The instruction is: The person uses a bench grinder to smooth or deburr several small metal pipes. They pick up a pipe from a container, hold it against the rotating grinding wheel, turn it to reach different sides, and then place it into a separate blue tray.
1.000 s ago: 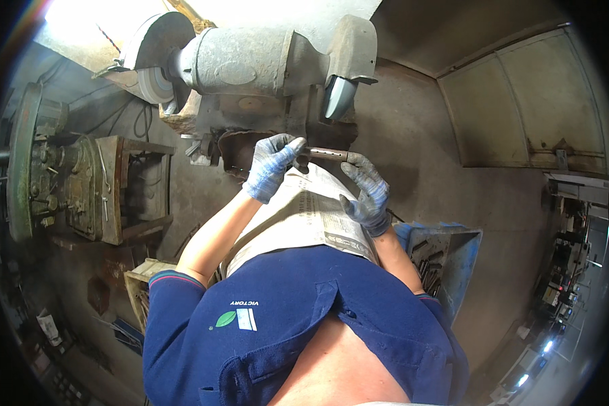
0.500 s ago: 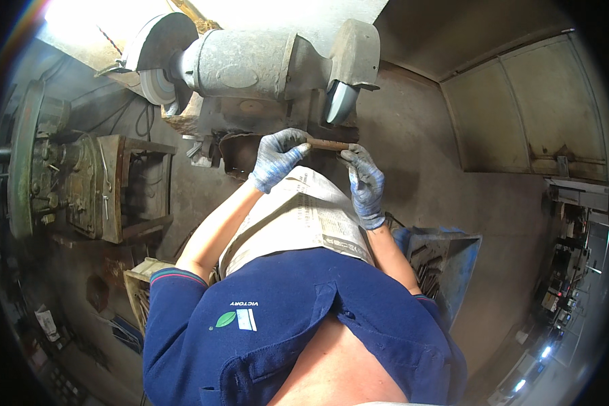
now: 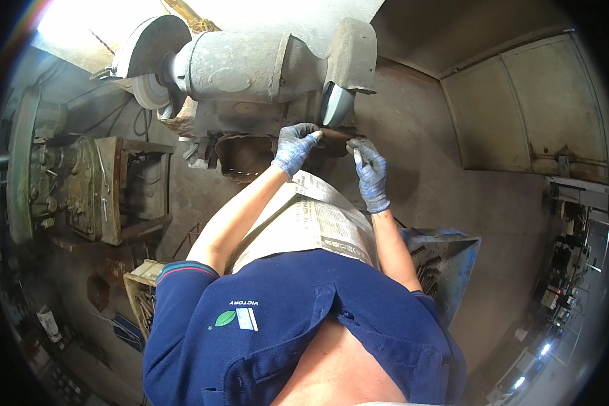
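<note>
A short brownish metal bar (image 3: pixel 334 135) spans the gap between my gloved hands, just below the right wheel (image 3: pixel 338 108) of the bench grinder (image 3: pixel 240 66). My left hand (image 3: pixel 295 147) pinches the bar's left end, and my right hand (image 3: pixel 370 172) has its fingertips closed at the right end. Both gloves are blue and grey, darkened at the fingers. Whether the bar touches the wheel, I cannot tell. Newspaper (image 3: pixel 318 220) covers my lap beneath my wrists.
At the grinder's left end is a pale wheel (image 3: pixel 150 92) under a guard. Below the motor sits a rusty open container (image 3: pixel 245 154). A green machine (image 3: pixel 68 176) stands left. Crates of metal pieces flank me, one wooden (image 3: pixel 137 287), one blue-edged (image 3: pixel 463 264). Metal panels (image 3: pixel 521 115) stand right.
Both hands have moved forward, carrying the bar closer to the right grinding wheel. My left hand has also shifted right, and the bar has come beneath the wheel's lower edge.
</note>
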Available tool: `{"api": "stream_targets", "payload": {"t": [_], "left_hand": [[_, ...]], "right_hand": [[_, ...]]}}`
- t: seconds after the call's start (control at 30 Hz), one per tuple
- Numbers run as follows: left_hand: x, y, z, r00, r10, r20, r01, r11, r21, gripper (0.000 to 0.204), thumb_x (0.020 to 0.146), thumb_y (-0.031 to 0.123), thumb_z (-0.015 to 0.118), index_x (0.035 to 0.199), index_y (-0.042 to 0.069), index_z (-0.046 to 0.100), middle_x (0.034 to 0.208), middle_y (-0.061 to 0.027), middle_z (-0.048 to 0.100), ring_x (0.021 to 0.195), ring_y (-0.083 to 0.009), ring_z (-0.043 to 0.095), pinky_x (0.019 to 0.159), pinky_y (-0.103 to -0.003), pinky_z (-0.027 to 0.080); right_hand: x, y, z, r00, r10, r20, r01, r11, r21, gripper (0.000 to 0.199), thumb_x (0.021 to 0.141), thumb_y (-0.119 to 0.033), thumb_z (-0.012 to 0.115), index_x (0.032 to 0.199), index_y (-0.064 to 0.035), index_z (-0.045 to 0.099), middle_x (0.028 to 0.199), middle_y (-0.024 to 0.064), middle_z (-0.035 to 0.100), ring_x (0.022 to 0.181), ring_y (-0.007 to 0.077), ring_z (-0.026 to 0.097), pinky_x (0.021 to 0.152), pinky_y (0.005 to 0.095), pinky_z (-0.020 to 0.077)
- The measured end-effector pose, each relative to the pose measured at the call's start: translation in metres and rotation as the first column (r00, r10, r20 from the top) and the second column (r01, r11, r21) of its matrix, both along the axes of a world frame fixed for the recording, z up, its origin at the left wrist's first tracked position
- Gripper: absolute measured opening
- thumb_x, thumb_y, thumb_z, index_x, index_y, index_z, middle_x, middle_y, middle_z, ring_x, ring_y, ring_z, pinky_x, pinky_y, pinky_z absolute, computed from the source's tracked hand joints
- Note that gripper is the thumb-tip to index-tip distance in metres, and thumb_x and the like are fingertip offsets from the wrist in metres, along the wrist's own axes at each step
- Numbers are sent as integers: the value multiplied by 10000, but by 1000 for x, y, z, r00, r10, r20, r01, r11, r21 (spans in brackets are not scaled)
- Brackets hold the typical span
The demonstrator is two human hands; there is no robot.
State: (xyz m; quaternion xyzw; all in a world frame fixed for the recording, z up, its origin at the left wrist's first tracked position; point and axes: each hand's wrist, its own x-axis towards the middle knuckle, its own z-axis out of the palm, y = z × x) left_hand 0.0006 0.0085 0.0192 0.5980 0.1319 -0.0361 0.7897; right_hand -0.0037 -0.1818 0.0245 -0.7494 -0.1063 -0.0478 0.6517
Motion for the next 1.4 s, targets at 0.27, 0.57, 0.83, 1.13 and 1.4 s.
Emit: {"api": "stream_targets", "payload": {"t": [0.27,0.57,0.83,1.13,1.4], "left_hand": [[4,6,7,996,55,-72,-60,995,-79,60,836,38,622,859,-6,655,766,-30,648,653,-89,572,601,-230,477],[5,33,-3,991,90,-97,-98,991,-86,70,846,65,616,813,10,645,713,-53,647,583,-118,590,519,-254,496],[18,-1,-11,993,38,-116,-47,996,-73,92,843,43,619,849,-46,642,757,-88,655,646,-155,624,588,-272,526],[11,28,20,967,91,-240,-108,992,-61,102,832,21,618,864,-75,634,778,-103,648,642,-157,614,606,-287,541],[-7,53,-8,998,58,2,-58,998,-20,117,819,30,639,921,-26,651,815,-36,660,717,-80,583,686,-224,482]], "right_hand": [[6,5,-15,993,48,-107,-55,997,-62,191,906,-51,533,1053,39,616,1014,115,639,944,185,614,891,306,485],[7,34,-15,979,124,-160,-113,990,81,222,903,-85,555,1068,55,606,1028,136,632,952,211,614,893,344,493],[12,2,-18,944,57,-326,11,979,203,256,909,-167,565,1013,60,620,976,152,649,917,218,628,883,348,493],[8,34,-26,931,141,-337,-11,932,361,253,904,-153,570,1044,53,616,1021,158,636,957,235,616,918,358,481],[-7,45,-23,988,150,29,-152,982,108,236,918,-68,511,1096,63,594,1196,158,548,1111,244,535,973,399,448]]}}
